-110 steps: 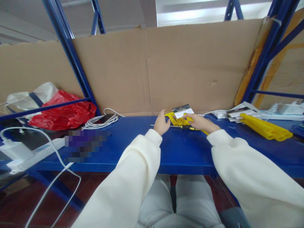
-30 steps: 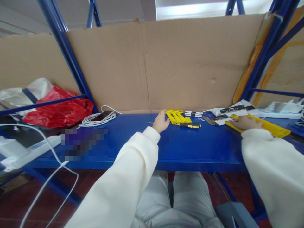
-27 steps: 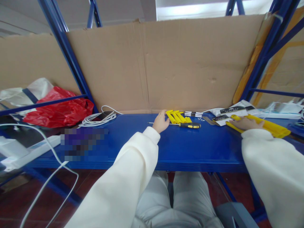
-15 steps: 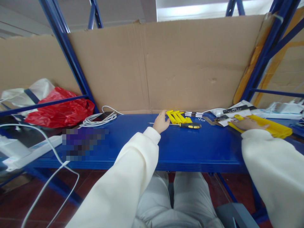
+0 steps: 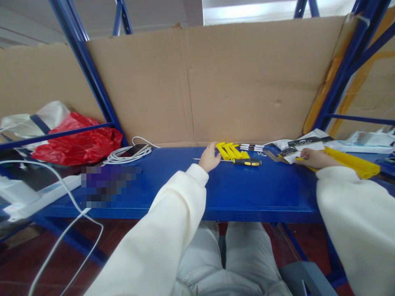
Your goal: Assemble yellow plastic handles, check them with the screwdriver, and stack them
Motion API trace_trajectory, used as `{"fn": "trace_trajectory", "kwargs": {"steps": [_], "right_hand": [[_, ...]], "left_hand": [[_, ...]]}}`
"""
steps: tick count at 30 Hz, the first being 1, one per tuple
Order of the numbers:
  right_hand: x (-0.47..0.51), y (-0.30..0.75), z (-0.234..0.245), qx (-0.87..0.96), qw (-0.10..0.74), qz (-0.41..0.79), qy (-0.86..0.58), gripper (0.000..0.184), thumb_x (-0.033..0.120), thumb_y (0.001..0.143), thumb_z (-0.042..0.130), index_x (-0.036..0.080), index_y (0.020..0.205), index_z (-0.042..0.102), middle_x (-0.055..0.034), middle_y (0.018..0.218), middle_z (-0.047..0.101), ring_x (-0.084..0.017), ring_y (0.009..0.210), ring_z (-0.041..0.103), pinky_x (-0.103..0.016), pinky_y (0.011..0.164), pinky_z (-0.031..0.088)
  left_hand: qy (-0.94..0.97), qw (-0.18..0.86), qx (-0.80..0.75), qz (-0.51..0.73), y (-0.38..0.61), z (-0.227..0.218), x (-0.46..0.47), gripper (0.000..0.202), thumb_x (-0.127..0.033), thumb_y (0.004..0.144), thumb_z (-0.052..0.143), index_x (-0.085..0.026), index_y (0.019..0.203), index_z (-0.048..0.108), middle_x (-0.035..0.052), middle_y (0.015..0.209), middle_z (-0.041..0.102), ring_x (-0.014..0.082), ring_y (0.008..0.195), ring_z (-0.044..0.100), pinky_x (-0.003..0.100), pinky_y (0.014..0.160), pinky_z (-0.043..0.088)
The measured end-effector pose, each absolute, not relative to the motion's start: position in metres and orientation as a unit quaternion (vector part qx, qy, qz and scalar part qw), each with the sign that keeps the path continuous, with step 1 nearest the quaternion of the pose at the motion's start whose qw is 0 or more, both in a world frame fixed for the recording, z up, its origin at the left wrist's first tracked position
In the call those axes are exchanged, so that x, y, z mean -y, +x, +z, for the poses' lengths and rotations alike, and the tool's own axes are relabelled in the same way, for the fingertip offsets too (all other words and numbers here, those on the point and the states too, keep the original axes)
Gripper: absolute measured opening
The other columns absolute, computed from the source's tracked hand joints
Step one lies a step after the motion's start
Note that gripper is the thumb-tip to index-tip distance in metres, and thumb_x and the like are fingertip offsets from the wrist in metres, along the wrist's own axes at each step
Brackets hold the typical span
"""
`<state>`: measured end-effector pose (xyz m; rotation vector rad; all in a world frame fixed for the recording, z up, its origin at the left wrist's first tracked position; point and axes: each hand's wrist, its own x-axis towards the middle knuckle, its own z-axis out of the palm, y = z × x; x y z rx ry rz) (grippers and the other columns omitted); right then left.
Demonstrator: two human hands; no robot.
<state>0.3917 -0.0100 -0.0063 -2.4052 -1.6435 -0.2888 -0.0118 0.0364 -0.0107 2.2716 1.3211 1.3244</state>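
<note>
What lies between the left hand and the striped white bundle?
In the head view, small yellow pieces lie between the left hand and the striped white bundle.

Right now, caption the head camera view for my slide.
Left hand by yellow pieces and a screwdriver, right hand by black-and-white cards, blue bench.

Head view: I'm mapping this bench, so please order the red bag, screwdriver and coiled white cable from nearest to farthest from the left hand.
1. Screwdriver: right at the left hand, its shaft showing on both sides, handle to the right.
2. Coiled white cable: to the left.
3. Red bag: farther left, beyond the cable.
</note>
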Motion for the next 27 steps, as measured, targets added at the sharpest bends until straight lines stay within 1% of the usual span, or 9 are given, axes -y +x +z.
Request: {"fn": "trace_trajectory", "kwargs": {"steps": [2, 3, 7, 10, 14, 17, 20, 27], "right_hand": [[0.013, 0.382, -0.002, 0.559, 0.077, -0.051, -0.824, 0.015, 0.034, 0.088, 0.062, 0.021, 0.095, 0.059, -0.0132, 0.098, 0.072, -0.025, 0.089, 0.066, -0.032, 0.08, 0.044], [0.015, 0.377, 0.0, 0.559, 0.062, -0.046, -0.825, 0.017, 0.034, 0.092, 0.058, 0.019, 0.1, 0.059, -0.015, 0.102, 0.072, -0.026, 0.093, 0.066, -0.032, 0.081, 0.043], [0.02, 0.354, 0.007, 0.568, 0.019, -0.069, -0.82, 0.028, 0.026, 0.099, 0.045, 0.012, 0.118, 0.061, -0.0232, 0.114, 0.068, -0.028, 0.104, 0.066, -0.032, 0.084, 0.043], [0.024, 0.34, 0.009, 0.571, 0.01, -0.081, -0.817, 0.035, 0.021, 0.101, 0.04, 0.01, 0.125, 0.062, -0.0266, 0.121, 0.066, -0.03, 0.111, 0.064, -0.035, 0.088, 0.043], [0.026, 0.329, 0.01, 0.567, 0.016, -0.093, -0.818, 0.04, 0.023, 0.101, 0.036, 0.011, 0.126, 0.064, -0.0282, 0.126, 0.064, -0.033, 0.114, 0.063, -0.04, 0.088, 0.046], [0.025, 0.324, 0.01, 0.565, 0.009, -0.095, -0.819, 0.043, 0.022, 0.101, 0.032, 0.009, 0.128, 0.063, -0.0296, 0.124, 0.064, -0.034, 0.114, 0.064, -0.04, 0.087, 0.046], [0.024, 0.32, 0.009, 0.562, 0.001, -0.092, -0.822, 0.047, 0.02, 0.102, 0.028, 0.006, 0.132, 0.061, -0.0307, 0.124, 0.064, -0.035, 0.115, 0.064, -0.041, 0.087, 0.046], [0.023, 0.317, 0.01, 0.554, 0.021, -0.097, -0.826, 0.045, 0.021, 0.1, 0.033, 0.007, 0.131, 0.063, -0.0327, 0.125, 0.063, -0.037, 0.115, 0.064, -0.044, 0.086, 0.046]], "left_hand": [[0.771, 0.098, -0.442, 0.448, -0.012, -0.011, -0.037, 0.045, -0.008, 0.079, 0.06, -0.016, 0.124, 0.057, 0.013, 0.119, 0.069, 0.0226, 0.101, 0.068, 0.04, 0.096, 0.053], [0.772, 0.098, -0.441, 0.448, -0.012, -0.012, -0.038, 0.046, -0.008, 0.079, 0.06, -0.016, 0.124, 0.057, 0.0129, 0.119, 0.069, 0.0224, 0.1, 0.068, 0.04, 0.096, 0.053], [0.772, 0.096, -0.443, 0.446, -0.012, -0.011, -0.037, 0.044, -0.008, 0.08, 0.059, -0.014, 0.123, 0.057, 0.0134, 0.12, 0.068, 0.0219, 0.1, 0.068, 0.038, 0.096, 0.053], [0.773, 0.096, -0.441, 0.447, -0.012, -0.011, -0.036, 0.044, -0.007, 0.08, 0.059, -0.015, 0.123, 0.057, 0.0123, 0.119, 0.069, 0.0217, 0.102, 0.068, 0.038, 0.097, 0.053], [0.773, 0.098, -0.444, 0.442, -0.011, -0.009, -0.033, 0.043, -0.007, 0.081, 0.059, -0.014, 0.123, 0.057, 0.0137, 0.12, 0.068, 0.022, 0.102, 0.068, 0.038, 0.096, 0.053], [0.773, 0.099, -0.447, 0.439, -0.01, -0.008, -0.031, 0.043, -0.006, 0.081, 0.059, -0.014, 0.123, 0.058, 0.0143, 0.121, 0.068, 0.0226, 0.106, 0.067, 0.037, 0.098, 0.052], [0.773, 0.1, -0.445, 0.44, -0.01, -0.008, -0.032, 0.043, -0.006, 0.081, 0.059, -0.015, 0.123, 0.058, 0.0131, 0.121, 0.069, 0.0227, 0.108, 0.067, 0.038, 0.098, 0.052], [0.775, 0.097, -0.445, 0.439, -0.011, -0.01, -0.034, 0.044, -0.006, 0.081, 0.06, -0.015, 0.123, 0.058, 0.013, 0.119, 0.069, 0.0228, 0.106, 0.068, 0.039, 0.098, 0.052]]}}
